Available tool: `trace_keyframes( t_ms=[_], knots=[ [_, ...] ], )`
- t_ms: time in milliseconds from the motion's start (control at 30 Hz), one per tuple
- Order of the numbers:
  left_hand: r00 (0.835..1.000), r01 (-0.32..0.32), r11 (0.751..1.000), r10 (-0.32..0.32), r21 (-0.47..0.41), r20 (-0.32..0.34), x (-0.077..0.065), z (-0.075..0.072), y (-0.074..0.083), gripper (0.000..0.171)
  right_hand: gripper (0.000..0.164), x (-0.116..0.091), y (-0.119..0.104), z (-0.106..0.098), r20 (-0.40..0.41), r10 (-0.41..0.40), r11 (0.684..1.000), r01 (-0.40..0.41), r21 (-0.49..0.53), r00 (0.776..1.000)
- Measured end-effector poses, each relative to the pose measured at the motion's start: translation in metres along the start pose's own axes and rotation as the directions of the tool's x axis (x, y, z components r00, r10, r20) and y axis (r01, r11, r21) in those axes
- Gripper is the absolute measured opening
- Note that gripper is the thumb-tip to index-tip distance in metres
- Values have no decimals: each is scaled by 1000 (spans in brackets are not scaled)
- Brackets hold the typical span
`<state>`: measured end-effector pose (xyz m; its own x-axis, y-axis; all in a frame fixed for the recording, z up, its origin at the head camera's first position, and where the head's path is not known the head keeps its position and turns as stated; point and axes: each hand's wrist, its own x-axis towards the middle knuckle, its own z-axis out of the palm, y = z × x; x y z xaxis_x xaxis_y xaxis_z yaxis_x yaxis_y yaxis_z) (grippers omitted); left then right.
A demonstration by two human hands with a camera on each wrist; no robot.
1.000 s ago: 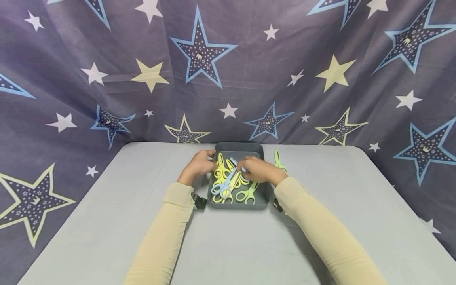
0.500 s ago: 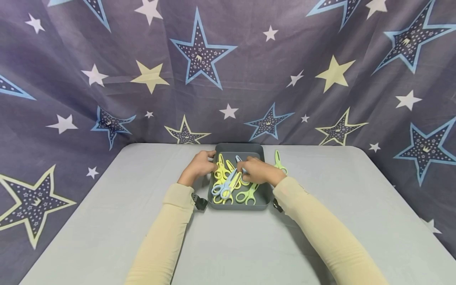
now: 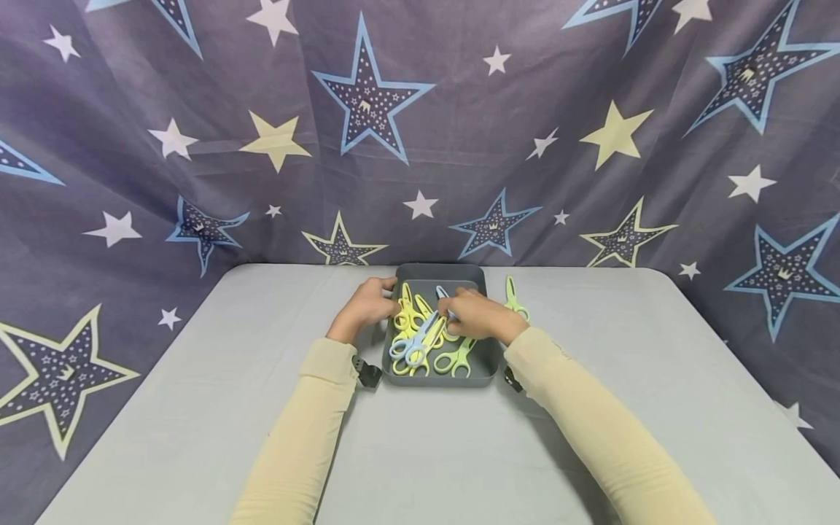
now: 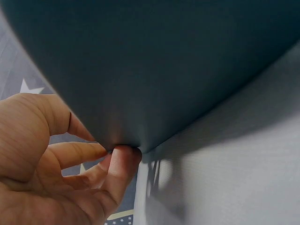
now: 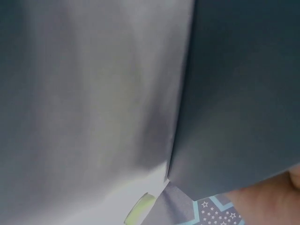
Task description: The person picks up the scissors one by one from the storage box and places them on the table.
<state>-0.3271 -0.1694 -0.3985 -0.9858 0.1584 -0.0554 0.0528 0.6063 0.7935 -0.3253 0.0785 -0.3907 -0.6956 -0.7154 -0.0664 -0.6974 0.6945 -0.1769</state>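
Note:
A dark grey tray (image 3: 440, 380) stands at the back of the table, with several yellow, blue and green children's scissors in it. At the tray's left rim, my left hand (image 3: 369, 302) grips the wall; in the left wrist view its curled fingers (image 4: 123, 171) press the outside near the far corner. Over the tray's right side reaches my right hand (image 3: 477, 313), its curled fingers on a pair of blue scissors (image 3: 442, 292) whose tip shows beyond them. Another pair of blue scissors (image 3: 416, 340) lies across yellow scissors (image 3: 408, 310) at left. Green scissors (image 3: 456, 359) lie in front.
One more pair of green scissors (image 3: 514, 299) lies on the table (image 3: 420, 452) just right of the tray. A star-patterned cloth (image 3: 420, 146) hangs right behind the table's back edge.
The tip of the blue scissors under my right hand has swung to the right and now points farther back. My left hand has stayed at the tray's rim.

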Motion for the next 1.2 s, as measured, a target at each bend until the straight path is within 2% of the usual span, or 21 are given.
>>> trace_keyframes(
  t_ms=[233,600,1200],
  knots=[
    [1000,-7,1000,7,12,3,1,0,-1,83,26,-4,-1,-5,-13,14,1000,-14,-13,1000],
    [1000,-20,1000,20,14,4,3,-1,-2,84,14,-11,-3,-18,-98,-3,999,-2,-49,995],
    [1000,-13,1000,13,23,1,1,-1,0,84,19,-29,-7,-20,-235,-21,985,-20,-171,972]
  ],
)
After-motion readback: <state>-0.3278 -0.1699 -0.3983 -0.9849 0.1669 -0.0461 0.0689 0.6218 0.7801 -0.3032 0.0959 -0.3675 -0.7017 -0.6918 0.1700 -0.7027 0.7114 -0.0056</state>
